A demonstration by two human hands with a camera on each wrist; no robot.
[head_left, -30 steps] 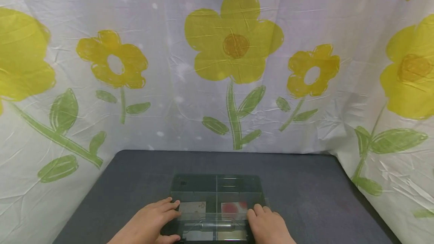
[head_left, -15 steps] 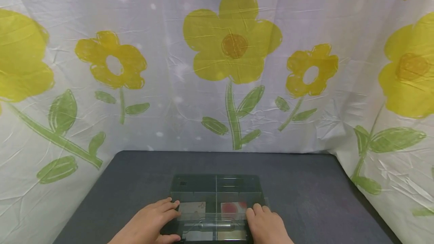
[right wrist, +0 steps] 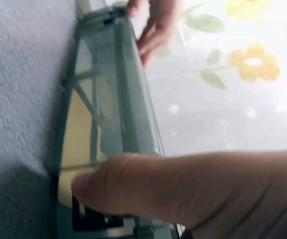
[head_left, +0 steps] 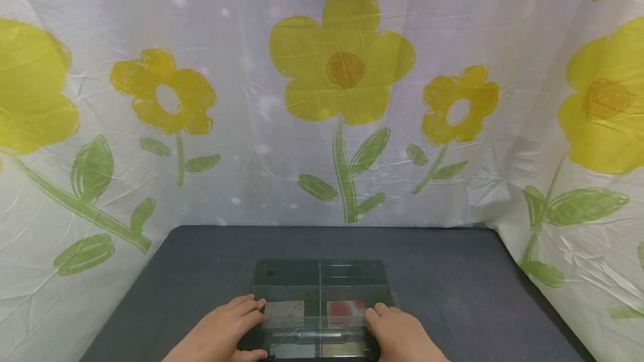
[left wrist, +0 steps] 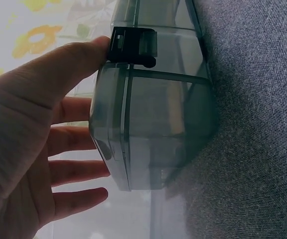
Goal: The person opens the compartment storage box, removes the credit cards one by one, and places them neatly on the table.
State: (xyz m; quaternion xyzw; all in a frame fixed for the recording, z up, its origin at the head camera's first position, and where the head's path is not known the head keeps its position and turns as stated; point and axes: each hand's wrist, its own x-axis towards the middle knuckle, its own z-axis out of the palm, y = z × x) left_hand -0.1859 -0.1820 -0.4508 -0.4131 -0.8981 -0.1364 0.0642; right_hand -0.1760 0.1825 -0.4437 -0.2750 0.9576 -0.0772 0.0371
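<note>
Here, two bare hands rest on a clear, smoke-tinted plastic compartment box (head_left: 320, 309) at the near edge of a dark grey cloth-covered table (head_left: 453, 284).

The left hand (head_left: 221, 334) lies on the box's left side with its fingers straight and spread over the lid, the thumb (left wrist: 78, 55) touching a small black latch (left wrist: 132, 47) on the near side wall. The right hand (head_left: 402, 335) rests on the right side of the lid, fingers laid flat — its thumb (right wrist: 133, 184) presses by another dark latch (right wrist: 91, 219) on the near wall. Inside the box, dividers mark out compartments; a pale card (head_left: 284, 313) shows in the left one and a card with a red patch (head_left: 346, 309) in the right. Behind the table hangs a white sheet printed with yellow flowers (head_left: 342, 66).
</note>
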